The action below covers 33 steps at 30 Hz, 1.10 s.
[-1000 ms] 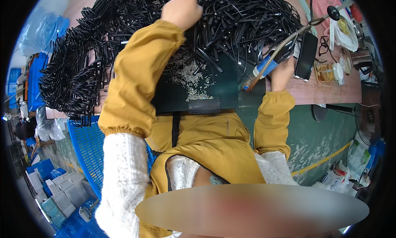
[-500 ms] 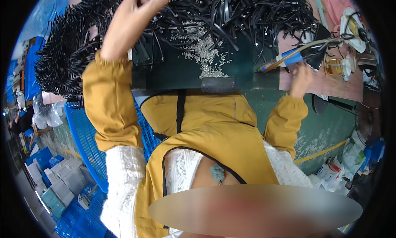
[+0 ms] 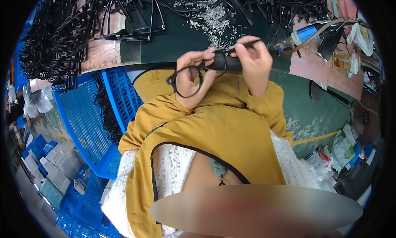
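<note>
In front of me, just over the table's near edge, my left hand [image 3: 193, 71] pinches a black round-rimmed eyeglass frame [image 3: 225, 66]. One rim hangs across the palm, the other reaches toward the right. My right hand [image 3: 255, 64] has a thin black temple arm [image 3: 251, 43] between thumb and fingers, its inner end meeting the frame's side near the left fingertips. Whether the two are joined is too small to tell. Just beyond my fingers lies a spread of small silvery metal pieces [image 3: 216, 25] on the dark green mat [image 3: 177, 42].
Black eyeglass parts [image 3: 53, 40] are heaped at far left, with more along the back. Another pair of black glasses [image 3: 142, 31] lies left of the metal pieces. A blue hand tool with a hose [image 3: 306, 34] is at right. Blue baskets [image 3: 78, 114] stand by my left side.
My left hand has come down from the far left to the middle, now with the frame. My right hand has moved left from beside the blue tool and grips the temple arm.
</note>
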Each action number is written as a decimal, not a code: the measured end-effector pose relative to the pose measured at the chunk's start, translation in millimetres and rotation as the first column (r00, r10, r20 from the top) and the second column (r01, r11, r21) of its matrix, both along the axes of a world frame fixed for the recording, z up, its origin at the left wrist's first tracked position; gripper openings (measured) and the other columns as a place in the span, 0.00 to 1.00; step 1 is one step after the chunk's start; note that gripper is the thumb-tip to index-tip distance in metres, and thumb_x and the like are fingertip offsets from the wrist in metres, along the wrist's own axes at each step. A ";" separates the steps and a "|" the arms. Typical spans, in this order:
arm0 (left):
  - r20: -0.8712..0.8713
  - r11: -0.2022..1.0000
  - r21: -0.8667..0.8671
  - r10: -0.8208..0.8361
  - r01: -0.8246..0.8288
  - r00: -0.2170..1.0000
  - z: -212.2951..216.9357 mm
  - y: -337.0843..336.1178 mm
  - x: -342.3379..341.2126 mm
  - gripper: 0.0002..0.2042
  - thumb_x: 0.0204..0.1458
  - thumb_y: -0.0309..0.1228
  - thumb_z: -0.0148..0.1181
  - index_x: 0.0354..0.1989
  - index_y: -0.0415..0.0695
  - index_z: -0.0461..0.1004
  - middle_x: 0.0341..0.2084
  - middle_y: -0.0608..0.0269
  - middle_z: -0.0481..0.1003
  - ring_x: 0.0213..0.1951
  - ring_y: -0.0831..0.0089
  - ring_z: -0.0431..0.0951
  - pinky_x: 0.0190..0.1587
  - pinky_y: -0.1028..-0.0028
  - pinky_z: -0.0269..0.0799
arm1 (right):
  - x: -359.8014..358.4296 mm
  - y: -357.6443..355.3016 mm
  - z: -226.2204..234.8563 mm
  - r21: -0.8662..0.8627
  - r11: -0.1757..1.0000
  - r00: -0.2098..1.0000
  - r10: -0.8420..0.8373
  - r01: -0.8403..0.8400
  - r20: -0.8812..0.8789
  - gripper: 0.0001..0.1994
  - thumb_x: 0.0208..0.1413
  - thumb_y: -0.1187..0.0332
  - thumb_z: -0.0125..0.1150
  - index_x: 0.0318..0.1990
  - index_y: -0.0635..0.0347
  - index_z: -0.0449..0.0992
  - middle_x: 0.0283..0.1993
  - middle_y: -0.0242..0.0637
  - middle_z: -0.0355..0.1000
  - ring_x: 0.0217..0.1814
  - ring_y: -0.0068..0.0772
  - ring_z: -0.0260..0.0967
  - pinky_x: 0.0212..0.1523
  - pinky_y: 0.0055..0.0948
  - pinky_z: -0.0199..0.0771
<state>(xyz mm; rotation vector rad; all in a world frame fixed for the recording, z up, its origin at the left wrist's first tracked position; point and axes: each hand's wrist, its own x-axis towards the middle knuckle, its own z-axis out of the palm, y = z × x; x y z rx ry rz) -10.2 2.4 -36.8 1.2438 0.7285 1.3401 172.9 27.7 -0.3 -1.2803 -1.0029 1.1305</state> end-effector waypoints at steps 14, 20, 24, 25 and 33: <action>-0.249 0.951 0.284 0.198 -0.124 0.948 -14.5 -6.7 -2.3 0.32 0.41 0.29 0.82 0.53 0.38 0.70 0.42 0.50 0.79 0.54 0.47 0.81 0.55 0.56 0.78 | -14.9 1.9 -5.5 0.056 0.994 0.993 -0.097 0.093 0.064 0.05 0.61 0.78 0.65 0.42 0.70 0.78 0.37 0.37 0.78 0.31 0.20 0.76 0.32 0.19 0.79; -0.229 0.957 0.219 0.240 -0.190 0.943 -8.1 -7.5 5.4 0.25 0.39 0.28 0.82 0.46 0.39 0.76 0.37 0.53 0.81 0.52 0.52 0.84 0.50 0.67 0.81 | -23.3 -0.7 -12.9 0.290 0.956 0.914 -0.152 0.039 0.377 0.03 0.58 0.79 0.67 0.38 0.70 0.79 0.39 0.36 0.78 0.27 0.23 0.76 0.28 0.20 0.77; 0.055 0.995 0.010 0.099 -0.099 0.994 16.1 -0.6 -1.5 0.27 0.54 0.14 0.67 0.60 0.38 0.61 0.46 0.50 0.76 0.58 0.54 0.79 0.58 0.66 0.77 | -3.9 -0.7 -1.3 0.018 0.989 0.975 0.144 -0.149 0.168 0.13 0.57 0.81 0.65 0.49 0.66 0.78 0.49 0.36 0.73 0.43 0.28 0.77 0.43 0.24 0.80; 0.110 0.971 -0.184 0.174 -0.152 0.979 21.9 4.8 -5.1 0.24 0.57 0.14 0.62 0.60 0.37 0.60 0.46 0.50 0.76 0.56 0.55 0.79 0.57 0.66 0.78 | 4.5 2.2 5.8 0.025 0.955 0.943 0.288 -0.296 0.166 0.16 0.56 0.82 0.65 0.52 0.65 0.78 0.51 0.36 0.71 0.48 0.29 0.76 0.48 0.26 0.79; 0.209 0.882 -0.469 0.171 -0.055 0.963 38.9 32.7 -34.9 0.15 0.70 0.31 0.49 0.56 0.30 0.70 0.30 0.53 0.78 0.34 0.61 0.85 0.36 0.71 0.84 | -38.1 98.1 14.4 0.397 0.771 0.528 -0.094 -0.497 0.844 0.10 0.54 0.69 0.70 0.43 0.56 0.80 0.44 0.37 0.73 0.49 0.41 0.73 0.49 0.38 0.76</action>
